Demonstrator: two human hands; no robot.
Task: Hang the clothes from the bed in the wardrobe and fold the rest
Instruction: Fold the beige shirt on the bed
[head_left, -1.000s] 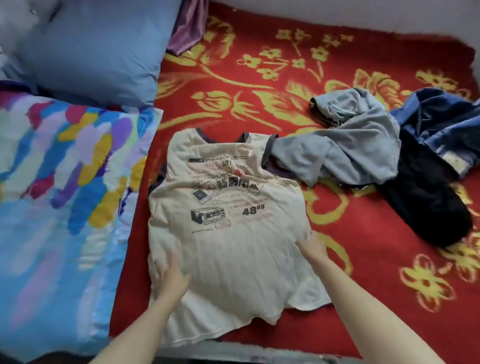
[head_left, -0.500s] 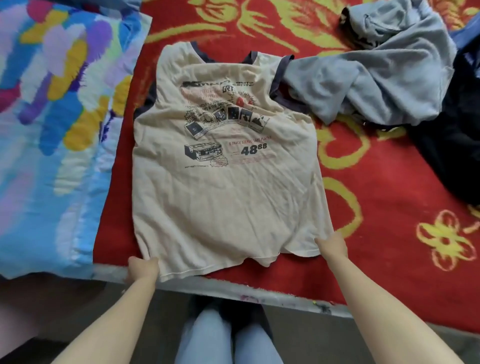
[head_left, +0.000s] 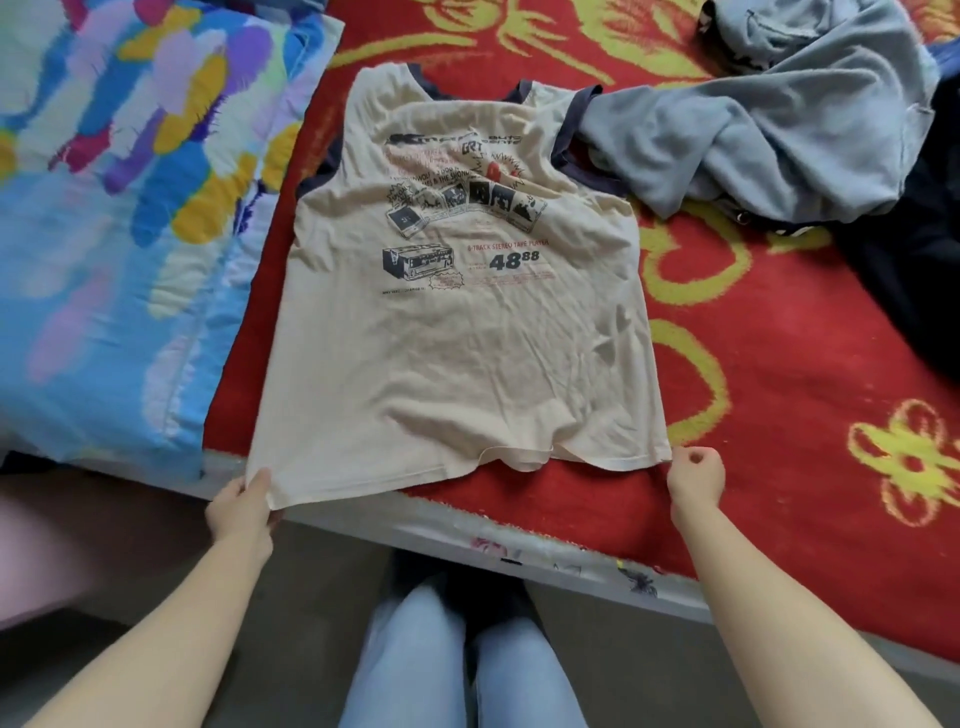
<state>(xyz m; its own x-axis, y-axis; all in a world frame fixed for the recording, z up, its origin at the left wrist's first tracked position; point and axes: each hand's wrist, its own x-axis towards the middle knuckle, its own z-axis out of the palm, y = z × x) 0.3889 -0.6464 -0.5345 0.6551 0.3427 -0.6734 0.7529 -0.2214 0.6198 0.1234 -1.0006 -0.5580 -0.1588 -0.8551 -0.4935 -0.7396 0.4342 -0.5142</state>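
A cream T-shirt (head_left: 467, 338) with dark trim and a printed front lies flat, print side up, on the red bedspread (head_left: 779, 364). Its hem hangs slightly over the bed's near edge. My left hand (head_left: 244, 506) pinches the bottom left corner of the hem. My right hand (head_left: 695, 478) has its fingers curled at the bottom right corner and holds the hem there. A crumpled grey-blue garment (head_left: 769, 119) lies at the shirt's right shoulder, touching the sleeve. A dark garment (head_left: 914, 270) sits further right, partly cut off by the frame.
A colourful patterned duvet (head_left: 119, 234) covers the left part of the bed, right beside the shirt. The bed's pale edge (head_left: 467, 525) runs across in front of my legs in light jeans (head_left: 457, 660). Floor shows below.
My hands slid from the shirt's middle down to its hem corners and took hold of them. The hem is now drawn toward the bed edge and the shirt lies smoother. The view tilted down.
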